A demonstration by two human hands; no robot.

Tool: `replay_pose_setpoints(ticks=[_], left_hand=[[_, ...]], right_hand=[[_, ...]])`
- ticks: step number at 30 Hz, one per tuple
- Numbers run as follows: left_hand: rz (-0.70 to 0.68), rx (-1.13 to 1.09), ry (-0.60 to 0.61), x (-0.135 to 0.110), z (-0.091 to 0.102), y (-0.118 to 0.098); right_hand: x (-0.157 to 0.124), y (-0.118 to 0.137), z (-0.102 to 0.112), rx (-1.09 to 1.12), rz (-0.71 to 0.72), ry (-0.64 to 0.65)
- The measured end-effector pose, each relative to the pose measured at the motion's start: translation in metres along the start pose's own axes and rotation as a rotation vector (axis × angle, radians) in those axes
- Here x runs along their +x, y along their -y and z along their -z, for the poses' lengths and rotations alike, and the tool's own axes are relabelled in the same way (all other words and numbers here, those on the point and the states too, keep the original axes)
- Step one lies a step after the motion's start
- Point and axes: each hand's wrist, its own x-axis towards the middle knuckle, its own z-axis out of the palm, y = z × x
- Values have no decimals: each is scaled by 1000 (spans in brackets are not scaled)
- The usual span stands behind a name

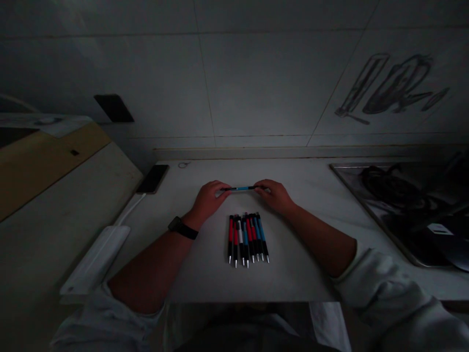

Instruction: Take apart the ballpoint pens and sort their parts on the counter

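Note:
A blue and black pen (242, 188) lies level between my two hands, crosswise in front of me. My left hand (210, 198) pinches one end of it, and a dark watch (183, 228) is on that wrist. The other end is pinched by my right hand (274, 195). Just nearer to me, several click pens (246, 238) in red, blue and white with black grips lie side by side on the white counter (293, 274), their silver tips pointing toward me.
At the right is a gas stove (370, 215) with a metal rim. To the left, a phone (153, 179) is joined by a white cable to a white power bank or adapter (95, 259). A small ring (182, 165) lies near the tiled wall (256, 88).

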Motion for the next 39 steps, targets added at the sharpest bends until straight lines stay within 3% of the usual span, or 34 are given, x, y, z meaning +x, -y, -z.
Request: replay_pose_setpoints(ticks=[13, 23, 39], left_hand=[[19, -25, -45, 0, 0, -1], [91, -72, -68, 0, -4, 2], [51, -89, -96, 0, -1, 0]], right_hand=[[-1, 9, 4, -4, -52, 85], [-2, 7, 1, 24, -4, -31], [-3, 6, -1, 52, -30, 50]])
